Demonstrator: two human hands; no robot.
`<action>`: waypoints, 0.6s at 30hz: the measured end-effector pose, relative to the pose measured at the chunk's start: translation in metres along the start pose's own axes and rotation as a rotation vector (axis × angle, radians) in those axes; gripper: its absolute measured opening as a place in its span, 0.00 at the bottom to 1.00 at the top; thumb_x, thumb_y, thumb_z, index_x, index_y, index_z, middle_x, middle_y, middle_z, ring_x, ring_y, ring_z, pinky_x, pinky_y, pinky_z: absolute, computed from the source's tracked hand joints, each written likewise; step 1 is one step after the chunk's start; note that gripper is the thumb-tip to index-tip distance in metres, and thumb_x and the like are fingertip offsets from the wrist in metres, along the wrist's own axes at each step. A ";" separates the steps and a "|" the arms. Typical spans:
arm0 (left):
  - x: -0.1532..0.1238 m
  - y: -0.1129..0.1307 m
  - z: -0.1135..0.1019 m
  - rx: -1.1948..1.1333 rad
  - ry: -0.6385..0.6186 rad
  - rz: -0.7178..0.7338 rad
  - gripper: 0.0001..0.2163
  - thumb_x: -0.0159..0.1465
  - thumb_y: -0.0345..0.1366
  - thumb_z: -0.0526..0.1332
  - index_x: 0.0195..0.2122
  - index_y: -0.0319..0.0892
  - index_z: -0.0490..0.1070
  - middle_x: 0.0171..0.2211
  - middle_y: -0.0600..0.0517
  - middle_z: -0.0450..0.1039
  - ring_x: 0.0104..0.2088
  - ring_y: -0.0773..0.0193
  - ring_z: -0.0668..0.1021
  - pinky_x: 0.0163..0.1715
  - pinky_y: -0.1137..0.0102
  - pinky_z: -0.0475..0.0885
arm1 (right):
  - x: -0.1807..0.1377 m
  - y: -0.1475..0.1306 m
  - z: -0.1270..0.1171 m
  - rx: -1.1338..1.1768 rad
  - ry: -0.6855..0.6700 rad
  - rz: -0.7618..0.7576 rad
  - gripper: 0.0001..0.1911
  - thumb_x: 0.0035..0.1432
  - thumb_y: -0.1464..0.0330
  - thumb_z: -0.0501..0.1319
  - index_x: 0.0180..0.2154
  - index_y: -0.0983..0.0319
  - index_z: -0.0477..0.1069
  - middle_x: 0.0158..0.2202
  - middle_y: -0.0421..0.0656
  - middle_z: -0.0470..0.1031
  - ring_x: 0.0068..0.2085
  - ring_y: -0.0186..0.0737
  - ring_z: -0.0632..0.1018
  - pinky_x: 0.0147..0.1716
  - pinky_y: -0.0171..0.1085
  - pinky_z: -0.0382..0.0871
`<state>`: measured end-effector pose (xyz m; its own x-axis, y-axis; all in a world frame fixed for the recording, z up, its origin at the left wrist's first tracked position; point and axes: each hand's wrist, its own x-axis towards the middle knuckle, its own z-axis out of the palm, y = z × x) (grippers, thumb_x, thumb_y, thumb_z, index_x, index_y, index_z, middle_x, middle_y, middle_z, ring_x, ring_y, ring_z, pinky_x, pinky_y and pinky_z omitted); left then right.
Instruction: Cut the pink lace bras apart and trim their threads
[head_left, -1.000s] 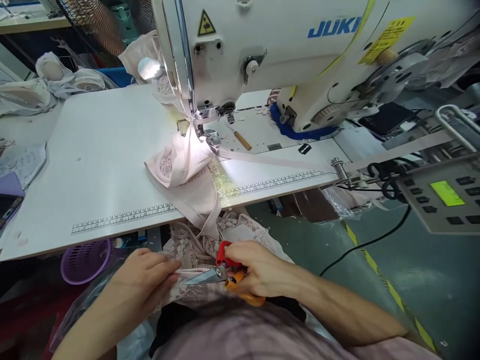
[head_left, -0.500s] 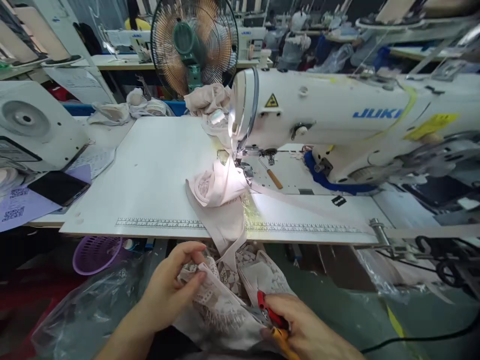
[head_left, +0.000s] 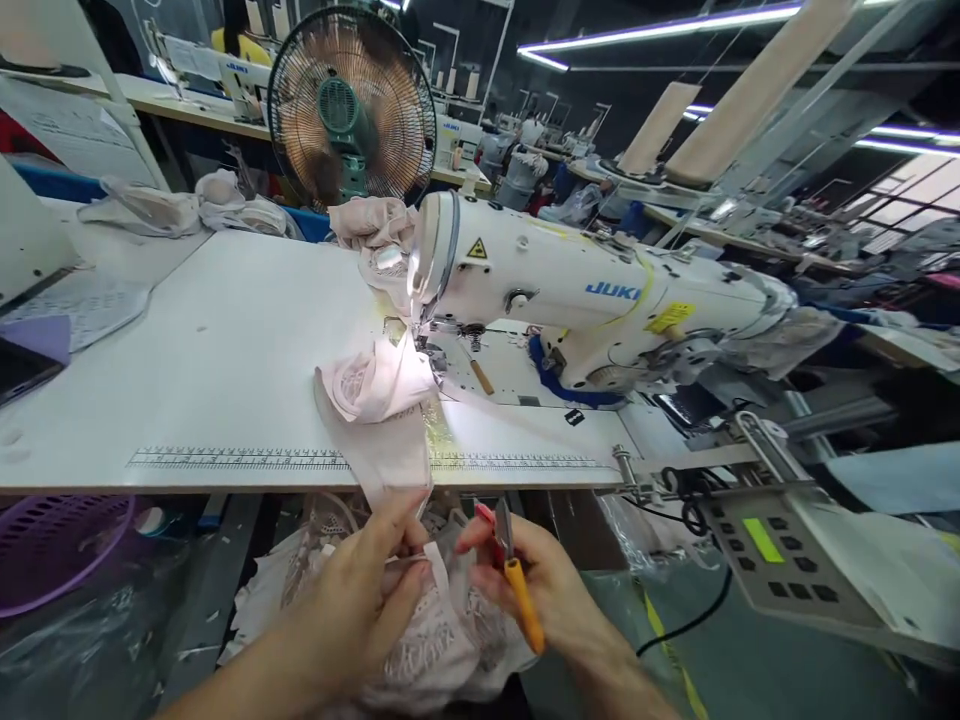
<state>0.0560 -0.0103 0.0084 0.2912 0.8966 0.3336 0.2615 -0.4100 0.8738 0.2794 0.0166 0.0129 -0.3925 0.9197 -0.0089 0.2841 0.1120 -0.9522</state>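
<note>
A pale pink lace bra (head_left: 382, 385) lies partly on the sewing table under the machine's lit needle area, and its band hangs over the front edge. Below that edge, my left hand (head_left: 360, 590) pinches a narrow strip of the pale lace fabric (head_left: 442, 630) between thumb and fingers. Scissors (head_left: 523, 600) with one orange and one red handle are in my right hand (head_left: 547, 575), blades pointing up and away, just right of the fabric. My right fingers cover part of the red handle. More lace pieces hang in a bunch beneath my hands.
The white JUKI sewing machine (head_left: 555, 265) stands behind the bra. A wooden-handled tool (head_left: 481, 377) and a small black blade (head_left: 574, 417) lie on its bed. A control box (head_left: 780, 550) juts out at right; a purple basket (head_left: 67, 550) sits low left. A fan (head_left: 352, 110) stands behind.
My view has swung right and up. My right hand has raised the scissors, which were low against the lace and now point upward beside it. My left hand still pinches the fabric.
</note>
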 end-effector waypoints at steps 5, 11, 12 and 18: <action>0.005 0.002 0.006 0.043 -0.005 0.032 0.27 0.68 0.26 0.55 0.66 0.54 0.53 0.38 0.52 0.77 0.32 0.63 0.82 0.32 0.72 0.79 | 0.025 -0.020 0.007 0.155 -0.157 -0.042 0.17 0.53 0.58 0.70 0.28 0.60 0.67 0.24 0.35 0.62 0.24 0.32 0.61 0.23 0.33 0.57; 0.001 -0.007 0.016 0.089 0.052 -0.173 0.19 0.64 0.35 0.59 0.57 0.47 0.70 0.37 0.50 0.81 0.38 0.54 0.84 0.40 0.61 0.80 | 0.027 -0.021 0.020 0.354 -0.116 0.090 0.20 0.51 0.57 0.70 0.27 0.59 0.62 0.23 0.33 0.58 0.24 0.31 0.58 0.23 0.34 0.53; 0.001 -0.008 0.017 0.110 0.051 -0.219 0.18 0.63 0.36 0.61 0.54 0.47 0.72 0.40 0.49 0.82 0.40 0.52 0.83 0.42 0.60 0.79 | 0.025 -0.019 0.023 0.374 -0.070 0.103 0.19 0.52 0.58 0.70 0.28 0.59 0.62 0.24 0.33 0.59 0.24 0.32 0.58 0.24 0.34 0.54; 0.017 0.007 0.017 -0.091 -0.021 -0.450 0.10 0.61 0.41 0.57 0.24 0.45 0.70 0.22 0.53 0.69 0.24 0.61 0.71 0.24 0.68 0.67 | 0.021 0.005 0.039 0.403 0.062 0.101 0.19 0.51 0.59 0.72 0.29 0.58 0.62 0.24 0.33 0.60 0.23 0.32 0.60 0.25 0.34 0.58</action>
<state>0.0784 -0.0003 0.0142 0.1856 0.9782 -0.0926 0.2848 0.0366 0.9579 0.2384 0.0214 -0.0040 -0.3236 0.9407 -0.1016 -0.0516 -0.1248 -0.9908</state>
